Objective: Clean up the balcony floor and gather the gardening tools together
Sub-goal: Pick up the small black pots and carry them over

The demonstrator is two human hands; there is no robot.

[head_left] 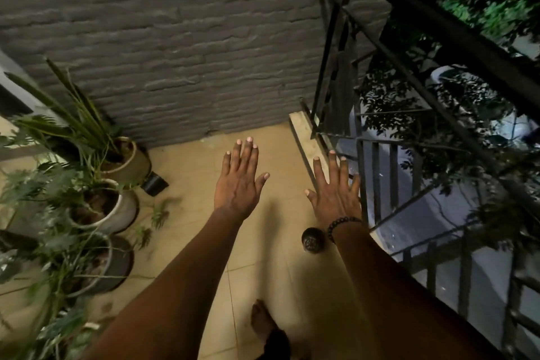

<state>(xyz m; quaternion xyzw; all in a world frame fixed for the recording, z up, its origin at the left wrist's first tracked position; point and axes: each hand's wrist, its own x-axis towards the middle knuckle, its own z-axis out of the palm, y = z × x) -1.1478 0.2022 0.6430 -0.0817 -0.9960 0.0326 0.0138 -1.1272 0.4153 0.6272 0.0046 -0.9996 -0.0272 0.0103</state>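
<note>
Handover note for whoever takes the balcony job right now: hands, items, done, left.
Left hand: open, fingers spread, holds nothing, out over the floor.
Right hand: open, empty, near the railing; bead bracelet on the wrist.
Small dark round object on the tiles below the right wrist; what it is, I cannot tell.
Black item lies beside the pots at left.
Done: nothing gathered that I can see.
Left: pick up both loose items, find the tools (none clearly in view), clean the floor.

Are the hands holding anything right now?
No. The left hand and the right hand are both spread flat and empty, held out above the floor.
</note>
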